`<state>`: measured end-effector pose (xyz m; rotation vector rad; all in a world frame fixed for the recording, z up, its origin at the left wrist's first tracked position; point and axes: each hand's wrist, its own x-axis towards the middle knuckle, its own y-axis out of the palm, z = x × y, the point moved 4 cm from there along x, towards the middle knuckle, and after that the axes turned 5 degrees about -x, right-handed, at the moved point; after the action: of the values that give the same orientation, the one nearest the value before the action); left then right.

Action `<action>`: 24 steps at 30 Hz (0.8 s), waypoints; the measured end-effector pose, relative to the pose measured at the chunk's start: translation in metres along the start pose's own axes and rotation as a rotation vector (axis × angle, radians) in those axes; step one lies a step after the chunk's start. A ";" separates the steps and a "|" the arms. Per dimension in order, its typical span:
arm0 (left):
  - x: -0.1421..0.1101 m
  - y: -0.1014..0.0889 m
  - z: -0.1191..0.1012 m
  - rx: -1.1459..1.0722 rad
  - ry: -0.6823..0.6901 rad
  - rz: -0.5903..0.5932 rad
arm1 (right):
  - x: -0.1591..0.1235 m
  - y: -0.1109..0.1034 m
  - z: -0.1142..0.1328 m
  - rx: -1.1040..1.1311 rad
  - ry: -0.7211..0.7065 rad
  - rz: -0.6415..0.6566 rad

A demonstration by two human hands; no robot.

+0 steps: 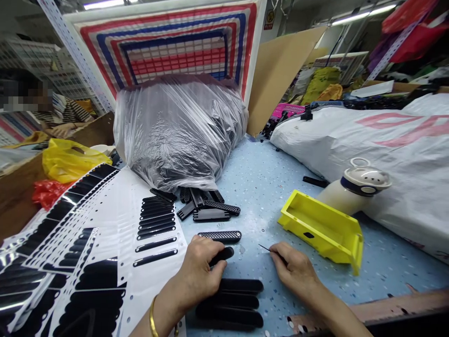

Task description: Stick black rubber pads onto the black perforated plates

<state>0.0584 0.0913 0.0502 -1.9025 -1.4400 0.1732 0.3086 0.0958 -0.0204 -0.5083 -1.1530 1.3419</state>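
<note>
My left hand (201, 267) is closed on a black round-ended strip (224, 255), whose tip sticks out between thumb and fingers. In my right hand (296, 269) is a thin pointed tool (264, 246), pinched with its tip toward the left; its handle is mostly hidden by my fingers. Just beyond my left hand lies a black piece with a dotted texture (224, 236). Several smooth black strips (242, 301) rest side by side below it. Left of my hand, a white backing sheet (149, 276) carries rows of narrow black stickers (156, 229).
A clear plastic bag (178, 131) bulges at the back, with loose black pieces (210, 210) at its mouth. A yellow bin (322, 229) and a bottle (361, 185) stand right, before a large white sack (379, 135). More black sticker sheets (91, 299) cover the left. Another person sits far left.
</note>
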 end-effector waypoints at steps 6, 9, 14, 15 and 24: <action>0.002 0.040 0.009 0.208 -0.025 0.315 | -0.001 0.001 0.007 0.036 0.009 0.007; 0.003 0.050 0.015 0.239 -0.053 0.372 | -0.001 0.002 0.006 -0.010 0.008 0.021; 0.001 0.048 0.025 0.169 -0.084 0.289 | 0.001 -0.003 0.009 0.048 0.039 0.034; 0.000 0.046 0.027 0.155 -0.089 0.283 | 0.001 -0.005 0.014 0.083 0.035 0.029; -0.002 0.037 0.021 0.112 -0.100 0.251 | 0.005 -0.014 0.061 0.240 -0.100 0.063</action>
<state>0.0758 0.0953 0.0110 -2.0001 -1.2231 0.4637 0.2623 0.0784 0.0174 -0.3085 -1.0458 1.5508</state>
